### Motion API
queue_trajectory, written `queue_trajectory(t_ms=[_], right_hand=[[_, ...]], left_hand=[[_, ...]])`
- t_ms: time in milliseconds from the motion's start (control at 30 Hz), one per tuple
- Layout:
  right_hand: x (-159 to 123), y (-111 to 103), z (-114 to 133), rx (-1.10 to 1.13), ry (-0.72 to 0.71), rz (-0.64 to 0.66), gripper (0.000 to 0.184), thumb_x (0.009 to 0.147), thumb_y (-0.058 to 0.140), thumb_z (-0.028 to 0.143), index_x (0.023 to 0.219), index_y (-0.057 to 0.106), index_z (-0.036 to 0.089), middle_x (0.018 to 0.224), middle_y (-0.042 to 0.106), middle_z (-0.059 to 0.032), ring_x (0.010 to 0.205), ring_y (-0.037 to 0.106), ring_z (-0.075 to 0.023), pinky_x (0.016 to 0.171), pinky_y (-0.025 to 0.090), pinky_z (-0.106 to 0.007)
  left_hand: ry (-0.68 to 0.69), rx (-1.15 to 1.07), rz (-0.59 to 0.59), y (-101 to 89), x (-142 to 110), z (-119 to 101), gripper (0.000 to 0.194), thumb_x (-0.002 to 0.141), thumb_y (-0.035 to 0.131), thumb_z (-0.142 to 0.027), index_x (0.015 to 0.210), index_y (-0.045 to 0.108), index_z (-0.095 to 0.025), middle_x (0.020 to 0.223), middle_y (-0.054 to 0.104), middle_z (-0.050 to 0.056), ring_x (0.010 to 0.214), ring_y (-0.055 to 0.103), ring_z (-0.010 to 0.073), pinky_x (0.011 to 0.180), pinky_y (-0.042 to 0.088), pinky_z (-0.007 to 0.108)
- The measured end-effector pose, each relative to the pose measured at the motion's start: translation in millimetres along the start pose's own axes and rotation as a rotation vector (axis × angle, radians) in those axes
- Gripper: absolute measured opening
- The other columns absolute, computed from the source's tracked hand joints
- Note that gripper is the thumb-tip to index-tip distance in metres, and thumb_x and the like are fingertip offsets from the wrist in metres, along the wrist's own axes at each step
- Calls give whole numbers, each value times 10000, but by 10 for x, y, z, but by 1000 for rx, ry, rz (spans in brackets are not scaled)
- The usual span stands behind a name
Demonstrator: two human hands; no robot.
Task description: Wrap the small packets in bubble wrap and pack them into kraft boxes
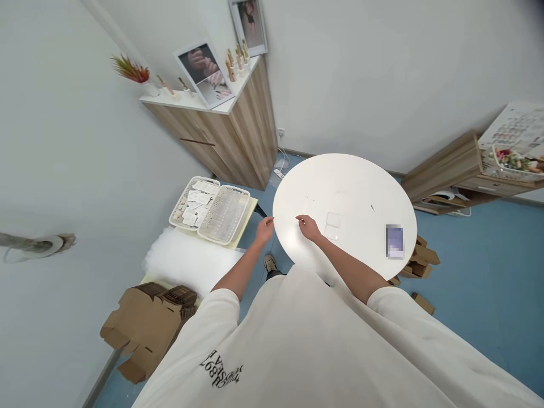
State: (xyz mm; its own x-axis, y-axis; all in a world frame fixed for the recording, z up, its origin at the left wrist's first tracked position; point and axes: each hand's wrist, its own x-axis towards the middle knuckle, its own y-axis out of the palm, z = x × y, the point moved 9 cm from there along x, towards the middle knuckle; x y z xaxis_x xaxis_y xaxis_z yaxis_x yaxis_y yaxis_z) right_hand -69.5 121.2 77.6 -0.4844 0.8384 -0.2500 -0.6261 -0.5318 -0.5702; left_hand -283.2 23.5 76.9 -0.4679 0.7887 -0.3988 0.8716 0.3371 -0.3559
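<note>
My left hand (pixel 264 230) is at the left edge of the round white table (pixel 344 181), its fingers drawn together. Over the tabletop, to the right of it, my right hand (pixel 309 227) has thumb and fingers pinched. Whatever either hand holds, if anything, is too small to make out. Just right of my right hand lies a clear plastic case (pixel 332 226), apparently opened flat. Farther right is a small dark slim object (pixel 373 208). A blurred-out purple rectangular item (pixel 395 242) lies near the table's right side.
Left of the table, two white baskets (pixel 203 228) hold paper packets and clear plastic pieces. Below them are white wrapping (pixel 187 255) and flattened cardboard boxes (pixel 142 323). A wooden cabinet (pixel 250 130) stands behind; a shelf unit (pixel 446 170) and more cardboard (pixel 420 258) are at right.
</note>
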Motion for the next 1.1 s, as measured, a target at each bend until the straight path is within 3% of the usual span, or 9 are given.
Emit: queue_trajectory(t_ms=[133, 300, 433, 567, 733, 900, 1100], right_hand=[[258, 504, 527, -21, -63, 31, 374, 993, 382, 176, 1252, 650, 208, 1326, 644, -80, 1174, 618, -176, 1034, 484, -324], [577, 1118, 1154, -5, -140, 59, 368, 981, 407, 174, 1234, 672, 212, 1300, 655, -81, 1152, 625, -194, 994, 503, -329], [811, 1520, 1560, 0, -187, 60, 362, 969, 426, 181, 1212, 690, 229, 1259, 663, -77, 1087, 640, -206, 963, 510, -358], [952, 1829, 1882, 3, -234, 85, 362, 965, 427, 188, 1210, 690, 235, 1233, 664, -74, 1019, 641, -197, 944, 508, -371], [1017, 2011, 2131, 9, -218, 119, 356, 978, 420, 190, 1224, 674, 236, 1262, 644, -80, 1045, 629, -194, 938, 507, -353], [1073, 2063, 2169, -12, -169, 133, 357, 984, 411, 196, 1231, 665, 243, 1258, 643, -74, 1027, 627, -190, 917, 511, -349], [1122, 2060, 2114, -17, -148, 123, 348, 995, 409, 226, 1236, 658, 252, 1258, 639, -69, 1020, 625, -187, 903, 515, -350]], left_hand=[[103, 7, -46, -634, 216, 31, 248, 891, 624, -192, 1125, 699, -227, 1256, 689, 103, 1184, 639, 254, 1054, 485, 387], [182, 11, -114, -1597, 602, 179, 272, 880, 576, -194, 1122, 701, -204, 1209, 705, 97, 1143, 654, 240, 1055, 490, 413], [214, 45, -201, -2334, 975, 281, 294, 864, 534, -148, 1104, 698, -190, 1174, 714, 88, 1095, 664, 222, 1045, 495, 400], [192, 136, -271, -2888, 1394, 385, 325, 865, 507, -138, 1137, 677, -190, 1183, 692, 95, 1105, 646, 234, 1037, 489, 400], [189, 430, -294, -3222, 1893, 417, 342, 862, 524, -147, 1179, 646, -185, 1270, 613, 127, 1237, 550, 288, 1101, 411, 438], [128, 595, -279, -3272, 2219, 456, 310, 892, 574, -227, 1196, 614, -185, 1356, 545, 166, 1294, 482, 367, 1087, 383, 528], [60, 645, -326, -3257, 2328, 425, 334, 878, 622, -215, 1199, 540, -176, 1331, 542, 194, 1303, 467, 399, 1064, 375, 562]])
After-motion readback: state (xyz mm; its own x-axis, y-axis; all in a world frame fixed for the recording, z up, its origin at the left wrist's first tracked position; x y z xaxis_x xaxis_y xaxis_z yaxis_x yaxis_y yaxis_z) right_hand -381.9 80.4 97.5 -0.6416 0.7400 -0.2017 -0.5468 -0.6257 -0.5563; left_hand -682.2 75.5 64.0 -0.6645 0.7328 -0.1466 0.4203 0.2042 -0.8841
